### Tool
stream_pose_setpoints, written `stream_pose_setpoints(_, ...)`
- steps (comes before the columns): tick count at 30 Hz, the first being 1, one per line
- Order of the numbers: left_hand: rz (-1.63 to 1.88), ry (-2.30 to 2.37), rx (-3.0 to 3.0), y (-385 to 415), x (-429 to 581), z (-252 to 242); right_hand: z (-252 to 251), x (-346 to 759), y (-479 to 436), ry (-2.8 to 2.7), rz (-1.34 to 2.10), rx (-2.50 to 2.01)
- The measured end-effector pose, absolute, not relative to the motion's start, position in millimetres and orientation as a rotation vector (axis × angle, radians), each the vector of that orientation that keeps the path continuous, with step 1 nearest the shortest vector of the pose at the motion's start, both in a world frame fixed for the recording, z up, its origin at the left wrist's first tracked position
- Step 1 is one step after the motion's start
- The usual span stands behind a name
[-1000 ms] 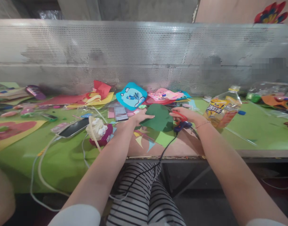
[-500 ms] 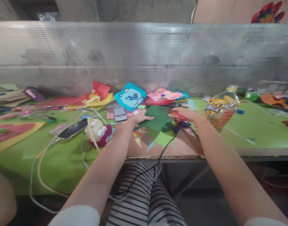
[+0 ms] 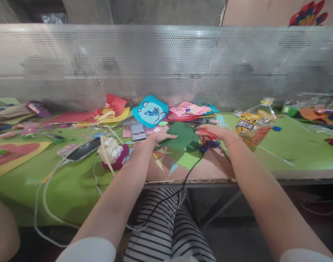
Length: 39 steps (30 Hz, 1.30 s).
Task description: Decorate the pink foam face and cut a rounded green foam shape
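My left hand point(image 3: 159, 137) pinches the left edge of a dark green paper sheet point(image 3: 183, 134) held just above the table. My right hand point(image 3: 215, 133) is closed round red-handled scissors point(image 3: 207, 134) at the sheet's right edge. A blue glue gun point(image 3: 208, 145) with a black cord lies just under my right hand. Small coloured paper triangles point(image 3: 164, 158) and a light green scrap point(image 3: 190, 159) lie on the table below the sheet.
A green-covered table point(image 3: 292, 153) carries a blue cartoon cut-out point(image 3: 150, 111), pink and red papers point(image 3: 187, 111), a phone point(image 3: 83, 149), a purple pouch with white stuffing point(image 3: 114, 153), a lying plastic bottle point(image 3: 255, 123). A perforated metal screen point(image 3: 166, 65) stands behind.
Hands, green sheet and scissors stay almost where they were; only the view shifts slightly.
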<state>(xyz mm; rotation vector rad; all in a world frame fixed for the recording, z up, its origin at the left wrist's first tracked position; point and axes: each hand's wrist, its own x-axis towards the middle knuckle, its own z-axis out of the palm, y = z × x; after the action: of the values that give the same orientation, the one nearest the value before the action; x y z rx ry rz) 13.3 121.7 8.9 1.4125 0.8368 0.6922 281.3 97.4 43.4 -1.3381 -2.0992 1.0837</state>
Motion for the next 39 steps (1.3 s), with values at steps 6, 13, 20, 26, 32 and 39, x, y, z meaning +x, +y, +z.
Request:
stream_pose_setpoints(6,0.691,0.821,1.404,122.4,13.9,8.3,49.3,274.6,87.2,-2.057,1.12,-1.279)
stream_pose_setpoints(13,0.675,0.799,1.41,121.5,13.8,7.8,44.9,275.5,90.6,-1.985,1.211,-1.243)
stream_pose_setpoints(20,0.67,0.839,1.414,115.8,13.3,12.1,40.7,278.7,95.2,-1.958,1.215,-1.272)
stream_pose_setpoints(26,0.641,0.824,1.423,116.8,13.7,12.0,42.1,276.3,92.6,-1.948,1.184,-1.295)
stream_pose_setpoints(32,0.634,0.825,1.442,121.4,13.7,9.9,46.2,273.5,89.5,-1.992,1.182,-1.296)
stream_pose_setpoints(39,0.637,0.838,1.404,122.7,14.1,9.7,47.7,271.7,86.9,-1.95,1.18,-1.292)
